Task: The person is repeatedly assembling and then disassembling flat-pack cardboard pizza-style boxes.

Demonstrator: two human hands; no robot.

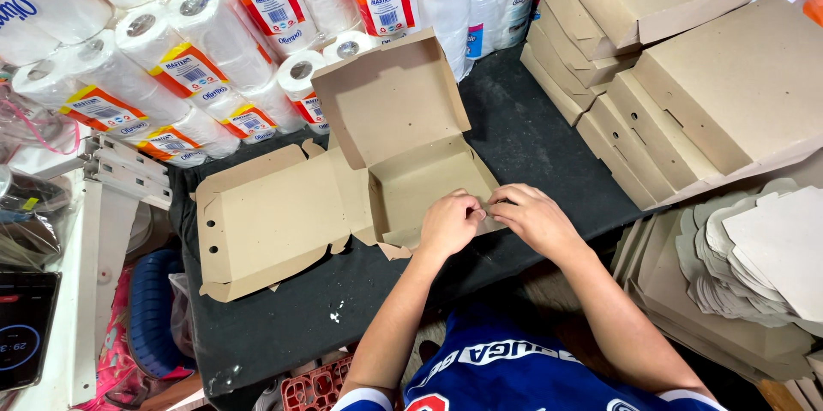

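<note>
Both hands [493, 221] together, fingers pinching

You're in a small packing workroom or shop stockroom, set up for box folding. Wrapped paper towel rolls [184, 64] are stacked in bulk across the upper left and top of the frame. Folded cardboard boxes [686, 60] pile up at the upper right, with a stack of flat die-cut blanks [754, 257] at the right edge. The worktable [531, 132] in the centre has a dark cloth cover, and a flat unfolded box blank [266, 218] lies on it left of centre. A timer screen [21, 334] sits at the lower left, and a red plastic crate [313, 385] shows at the bottom edge.
</note>
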